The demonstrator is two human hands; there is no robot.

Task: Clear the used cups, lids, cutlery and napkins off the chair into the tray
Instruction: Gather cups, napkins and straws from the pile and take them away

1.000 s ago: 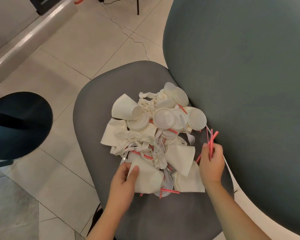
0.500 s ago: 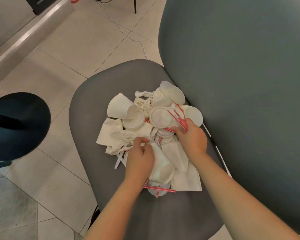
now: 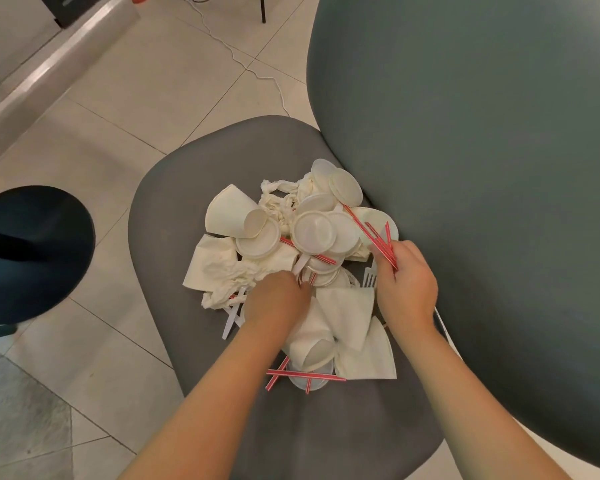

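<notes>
Both hands palm-down over the chair [image 3: 174, 209]: right hand [image 3: 407, 289] pinching red straws [image 3: 374, 239], left hand [image 3: 278, 299] grip unclear.

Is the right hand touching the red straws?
Touching. The head view shows the right hand gripping the bunch of red straws, which stick out above its fingers.

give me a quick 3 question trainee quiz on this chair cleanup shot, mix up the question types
1. True or false: the right hand grips a bunch of red-and-white striped stirrers.
2. Multiple choice: the white paper cup at the far left of the pile lies (A) upright, (B) on its side, (C) inside another cup.
3. Fill in: the left hand reaches into the pile on the grey ______.

Key: 1 true; 2 B; 3 chair seat. What the left hand's fingers hold, if anything, cannot be told, since they are buried among the crumpled white napkins and round white plastic lids.
</notes>
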